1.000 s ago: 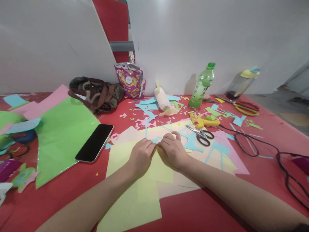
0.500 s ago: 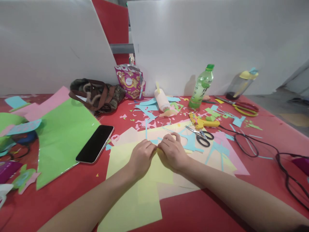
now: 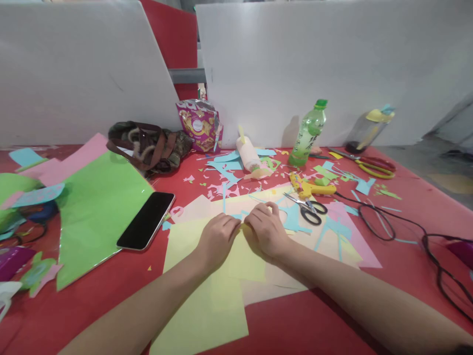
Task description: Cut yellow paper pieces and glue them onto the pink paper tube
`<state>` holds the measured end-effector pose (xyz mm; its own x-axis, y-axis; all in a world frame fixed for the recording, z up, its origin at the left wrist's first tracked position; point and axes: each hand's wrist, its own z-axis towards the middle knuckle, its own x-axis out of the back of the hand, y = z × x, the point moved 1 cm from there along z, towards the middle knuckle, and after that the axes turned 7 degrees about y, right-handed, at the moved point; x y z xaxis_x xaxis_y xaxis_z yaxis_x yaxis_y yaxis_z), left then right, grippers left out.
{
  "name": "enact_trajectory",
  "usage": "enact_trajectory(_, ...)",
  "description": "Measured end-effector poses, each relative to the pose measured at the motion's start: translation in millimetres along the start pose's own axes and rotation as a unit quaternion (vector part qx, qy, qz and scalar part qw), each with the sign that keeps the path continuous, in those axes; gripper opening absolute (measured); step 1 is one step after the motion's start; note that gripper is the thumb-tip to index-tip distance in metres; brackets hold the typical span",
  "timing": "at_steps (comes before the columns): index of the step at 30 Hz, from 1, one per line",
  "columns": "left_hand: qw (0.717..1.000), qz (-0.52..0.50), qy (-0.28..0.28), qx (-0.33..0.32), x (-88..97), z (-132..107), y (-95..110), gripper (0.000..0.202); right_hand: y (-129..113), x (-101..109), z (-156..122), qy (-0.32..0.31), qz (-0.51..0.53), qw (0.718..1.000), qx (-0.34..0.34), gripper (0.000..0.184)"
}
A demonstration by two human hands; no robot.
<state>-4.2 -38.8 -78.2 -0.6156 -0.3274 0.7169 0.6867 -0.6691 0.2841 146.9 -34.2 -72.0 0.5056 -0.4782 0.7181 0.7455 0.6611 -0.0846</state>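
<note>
My left hand [image 3: 219, 241] and my right hand [image 3: 266, 231] meet almost fingertip to fingertip above the yellow paper sheets [image 3: 199, 315]. Both are closed in a pinch. A small yellow piece of paper [image 3: 243, 223] shows in the narrow gap between them; the fingers hide most of it. Just right of my right hand lie scissors with black handles [image 3: 310, 212], blades partly apart. Behind these is a yellow glue gun [image 3: 314, 189]. Light blue paper scraps [image 3: 294, 219] lie beside my right hand.
A phone [image 3: 146, 220] rests partly on green sheets [image 3: 98, 217] at left. Behind are a camouflage bag [image 3: 173, 150], a purple snack pouch [image 3: 199, 123], a white paper roll [image 3: 247, 154] and a green bottle [image 3: 308, 133]. Red-and-yellow-handled scissors [image 3: 377, 167] and a black cable [image 3: 410, 224] lie right.
The fingertips of my right hand have shifted slightly right, widening the small gap between the hands. Both hands stay pinched, and the other things lie as before.
</note>
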Motion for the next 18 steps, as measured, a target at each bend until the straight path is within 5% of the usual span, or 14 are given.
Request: enact_trajectory(18,0.999,0.038,-0.01,0.002,0.6,0.6,1.2,0.022,1.3,-3.2,-2.0,-0.031,0.01,0.999,0.002,0.015)
